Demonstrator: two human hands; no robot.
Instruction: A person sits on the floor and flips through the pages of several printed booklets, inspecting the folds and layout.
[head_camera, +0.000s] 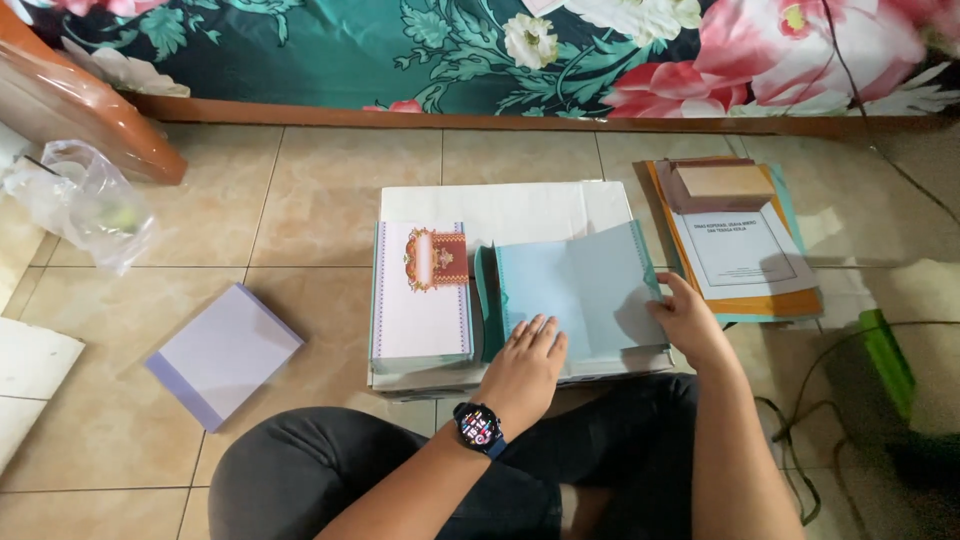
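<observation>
A white box (500, 205) lies on the tiled floor in front of my knees. On it rests a stack of decorated cards (420, 300) with teal edges at the left, and a pale blue folded card (585, 285) at the right. My left hand (525, 365), with a dark watch on the wrist, presses flat on the lower left part of the blue card. My right hand (685, 320) holds that card's right edge, with the flap partly lifted.
A lilac pad (222, 352) lies on the floor at the left. A clear plastic bag (85, 200) sits at the far left. Stacked papers and folders (740, 250) with a small tan box on top lie at the right. Cables and a green object (885, 360) are at the far right.
</observation>
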